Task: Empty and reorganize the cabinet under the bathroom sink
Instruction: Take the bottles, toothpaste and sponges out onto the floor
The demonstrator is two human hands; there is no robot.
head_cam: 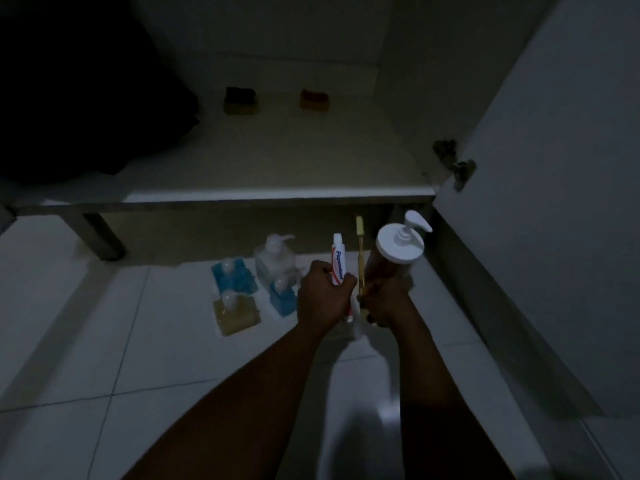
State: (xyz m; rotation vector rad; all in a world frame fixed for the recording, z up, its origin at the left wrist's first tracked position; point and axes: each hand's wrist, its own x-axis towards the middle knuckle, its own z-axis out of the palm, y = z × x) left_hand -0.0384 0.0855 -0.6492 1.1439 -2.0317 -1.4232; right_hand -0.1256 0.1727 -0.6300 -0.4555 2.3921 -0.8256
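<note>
White-and-red toothpaste tube point(337, 263) upright, cap up, gripped by left hand point(323, 299), right hand point(384, 303) clasping yellow toothbrush point(360, 251) and brown pump bottle point(394, 252), both upright

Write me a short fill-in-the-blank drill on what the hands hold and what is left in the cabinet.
1. The left hand grips a tube of ____.
2. The right hand holds a pump bottle together with a yellow ____.
3. On the cabinet shelf there are ____ small sponges at the back.
4. The small bottles stand on the tiled ____.

Missing words: toothpaste; toothbrush; two; floor
</note>
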